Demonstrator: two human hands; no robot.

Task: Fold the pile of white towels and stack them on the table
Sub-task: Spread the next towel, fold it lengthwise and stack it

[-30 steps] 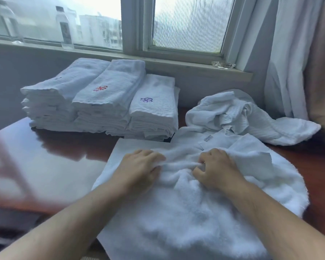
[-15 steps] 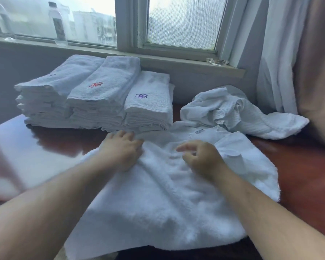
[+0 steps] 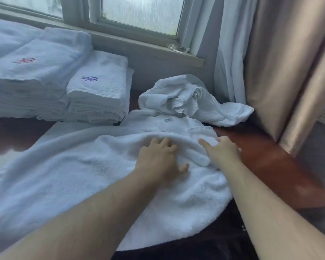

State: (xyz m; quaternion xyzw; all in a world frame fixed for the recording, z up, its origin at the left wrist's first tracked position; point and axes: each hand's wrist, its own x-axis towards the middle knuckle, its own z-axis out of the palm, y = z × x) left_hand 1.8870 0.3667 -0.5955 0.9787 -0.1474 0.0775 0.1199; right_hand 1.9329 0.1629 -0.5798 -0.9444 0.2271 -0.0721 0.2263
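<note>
Shifted rightward since the earlier frame, both hands are now laid near the right end of the spread towel (image 3: 68, 177) on the bench (image 3: 270, 166). Left hand (image 3: 159, 159): open, palm down, fingers splayed on a raised fold. Right hand (image 3: 222, 152): open, forefinger extended, resting on the towel's right edge. Beyond the spread towel: a crumpled towel (image 3: 193, 98). Left of that: folded stacks (image 3: 98, 91), embroidered purple and red.
</note>
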